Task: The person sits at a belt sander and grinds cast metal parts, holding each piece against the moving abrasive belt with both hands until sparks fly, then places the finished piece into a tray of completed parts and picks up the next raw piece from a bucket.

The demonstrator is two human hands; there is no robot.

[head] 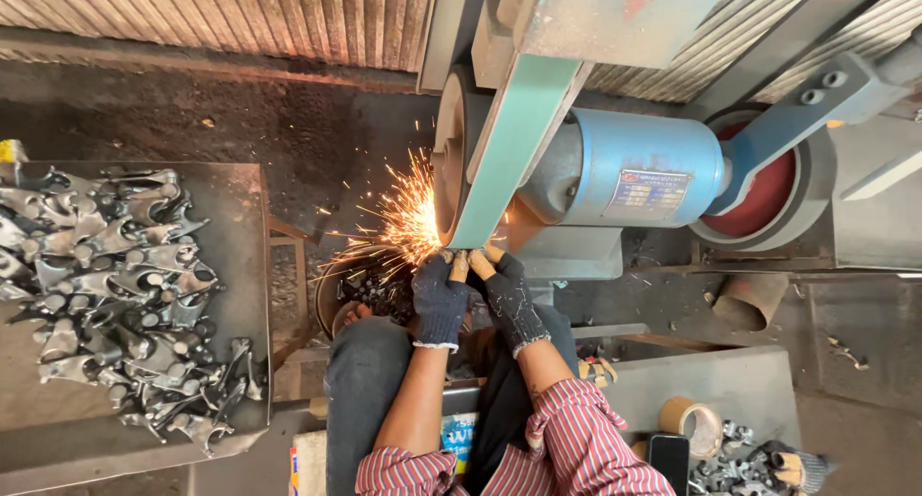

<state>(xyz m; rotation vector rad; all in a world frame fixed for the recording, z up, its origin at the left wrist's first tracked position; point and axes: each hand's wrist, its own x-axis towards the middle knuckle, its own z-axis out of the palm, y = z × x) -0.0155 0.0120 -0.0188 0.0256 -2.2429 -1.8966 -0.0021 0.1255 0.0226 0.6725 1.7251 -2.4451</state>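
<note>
Steadiness matters: both gloved hands, left hand [439, 299] and right hand [512, 294], clench a small workpiece [460, 264] against the sanding belt [509, 141], so pressure should stay light and even.

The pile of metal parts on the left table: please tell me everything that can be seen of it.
The pile of metal parts lies on a flat, dark metal table at the left of the view. The parts are many small, grey, dull-shiny pieces of alike shape, with curved arms and round holes, and they look cast or forged. They lie loose and tangled, heaped on one another, and spread from the far left edge toward the near right corner. Nothing touches them but the table; both hands are away at the grinding belt.
</note>
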